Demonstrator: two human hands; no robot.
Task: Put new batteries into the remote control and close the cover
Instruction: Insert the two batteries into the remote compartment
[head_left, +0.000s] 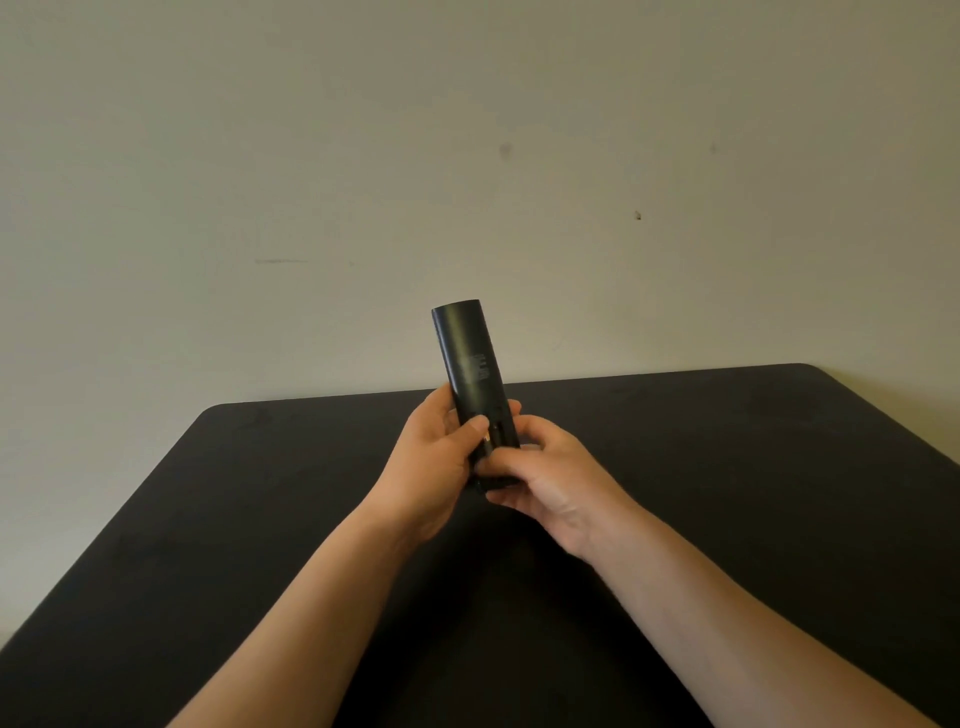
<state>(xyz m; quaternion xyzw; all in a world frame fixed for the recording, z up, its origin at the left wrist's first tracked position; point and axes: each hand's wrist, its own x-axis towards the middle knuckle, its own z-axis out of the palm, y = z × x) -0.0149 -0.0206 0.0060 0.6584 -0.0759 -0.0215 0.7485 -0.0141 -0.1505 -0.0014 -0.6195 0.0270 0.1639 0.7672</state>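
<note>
A long black remote control is held upright above the table, its back side with small white print facing me. My left hand grips its lower left side, thumb laid across the back. My right hand wraps the lower end from the right, fingers over the battery area. A small glint of metal shows between the two thumbs, perhaps a battery end. I cannot tell whether the cover is on or off; the hands hide the lower end.
A black table with rounded far corners spreads below my arms. A pale wall stands right behind its far edge. No loose batteries or cover show on the tabletop.
</note>
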